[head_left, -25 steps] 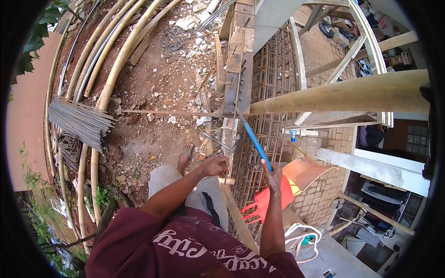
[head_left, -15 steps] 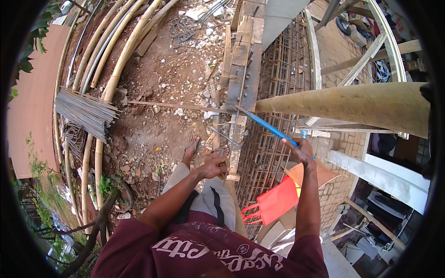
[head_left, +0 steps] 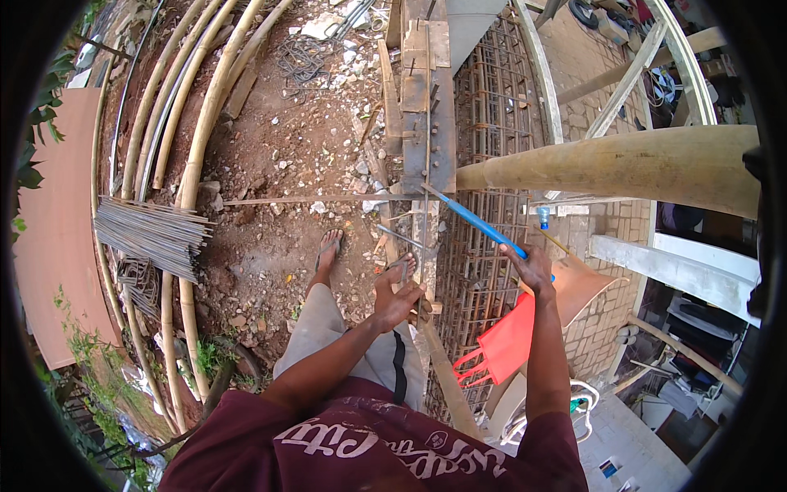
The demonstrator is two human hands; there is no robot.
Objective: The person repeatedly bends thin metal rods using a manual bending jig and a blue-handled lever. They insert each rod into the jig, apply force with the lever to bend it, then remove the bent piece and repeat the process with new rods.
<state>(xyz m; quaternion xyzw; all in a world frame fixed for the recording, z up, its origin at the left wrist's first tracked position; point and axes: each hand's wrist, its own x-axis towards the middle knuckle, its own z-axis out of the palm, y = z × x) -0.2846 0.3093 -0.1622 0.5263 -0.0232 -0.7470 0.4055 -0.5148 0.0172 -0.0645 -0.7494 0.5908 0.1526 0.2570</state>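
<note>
My left hand (head_left: 398, 303) is closed round a thin steel rod (head_left: 423, 238), which runs up along the middle of a dark wooden board studded with metal pins (head_left: 440, 152). My right hand (head_left: 533, 269) grips the lower part of a long blue bar (head_left: 474, 217) that slants up to the left. The bar's far tip meets the rod among the pins near the board's lower end. A short loose metal bar (head_left: 401, 237) lies left of the rod.
Bamboo poles (head_left: 199, 148) and bundled rods (head_left: 143, 234) lie at left. A rebar cage (head_left: 500, 90) runs alongside the board. A thick bamboo pole (head_left: 631, 160) crosses at right above an orange-red bag (head_left: 500, 340). My sandalled feet (head_left: 328, 250) stand on rubble-strewn dirt.
My right hand has swung up and to the right, turning the blue bar to a flatter slant. My left hand has shifted slightly rightward in the picture, still on the rod.
</note>
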